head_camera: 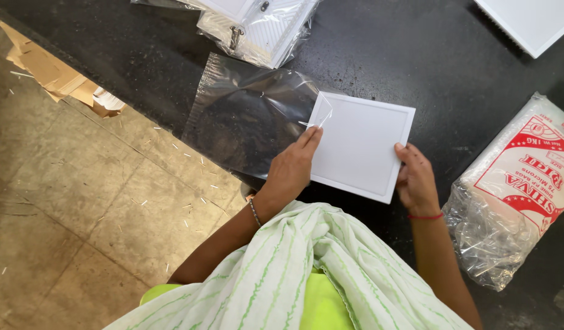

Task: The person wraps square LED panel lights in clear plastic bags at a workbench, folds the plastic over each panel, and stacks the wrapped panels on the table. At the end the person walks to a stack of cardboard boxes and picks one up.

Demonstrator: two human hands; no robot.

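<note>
Both hands gripped a square white panel (361,143) over the dark desk (416,55): left hand (291,171) pinching its left edge at the clear plastic bag (248,113), right hand (416,180) clasping the right edge.

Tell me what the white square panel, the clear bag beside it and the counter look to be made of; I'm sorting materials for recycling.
White square panel: probably plastic or painted metal, matte, with a raised rim; hard to tell which.
Clear bag: thin plastic film, see-through, wrinkled and glinting.
Counter: likely polished dark stone, black with fine pale speckles and a soft sheen.
</note>
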